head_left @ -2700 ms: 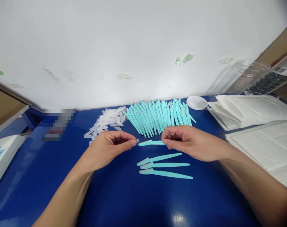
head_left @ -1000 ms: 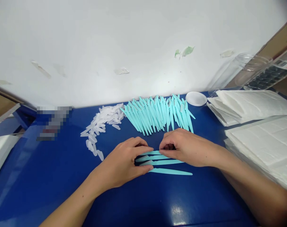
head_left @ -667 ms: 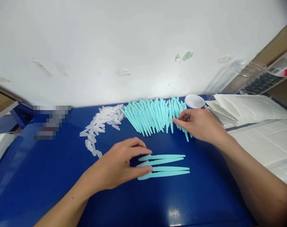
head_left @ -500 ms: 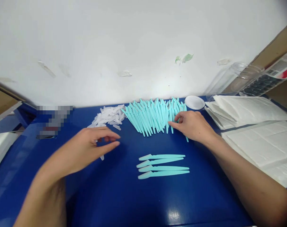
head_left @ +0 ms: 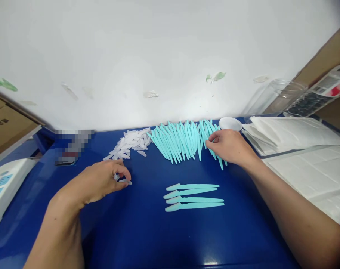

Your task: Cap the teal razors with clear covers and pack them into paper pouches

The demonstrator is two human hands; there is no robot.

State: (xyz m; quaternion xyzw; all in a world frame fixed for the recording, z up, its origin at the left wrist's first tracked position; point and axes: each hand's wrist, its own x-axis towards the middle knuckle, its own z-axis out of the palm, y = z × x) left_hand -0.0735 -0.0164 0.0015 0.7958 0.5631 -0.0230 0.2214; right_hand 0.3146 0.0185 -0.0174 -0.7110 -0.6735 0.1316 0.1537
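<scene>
My left hand [head_left: 107, 177] is closed, its thumb and fingers pinching small translucent white blade caps [head_left: 125, 181] above the blue table. Just beyond it lies a loose heap of such caps [head_left: 130, 142]. My right hand [head_left: 226, 145] is closed at the right end of a fanned pile of turquoise eyebrow razors [head_left: 177, 142], its fingertips pinched on a razor [head_left: 219, 161] there. Its fingers partly cover the razors under them. Nearer me, several eyebrow razors [head_left: 198, 200] lie side by side in a small group, heads to the left and handles to the right.
White padded sheets [head_left: 299, 134] lie at the right, beside a round white lid [head_left: 230, 123]. A clear plastic jar [head_left: 276, 95] stands behind them. At the left are a white device with blue keys [head_left: 7, 186] and a cardboard box [head_left: 7, 123]. A white wall [head_left: 147, 56] closes off the back.
My left hand has closed from an open pinch, and caps now show at its fingertips. My right hand has shifted slightly right, swinging razors at the pile's end. The view has turned slightly left.
</scene>
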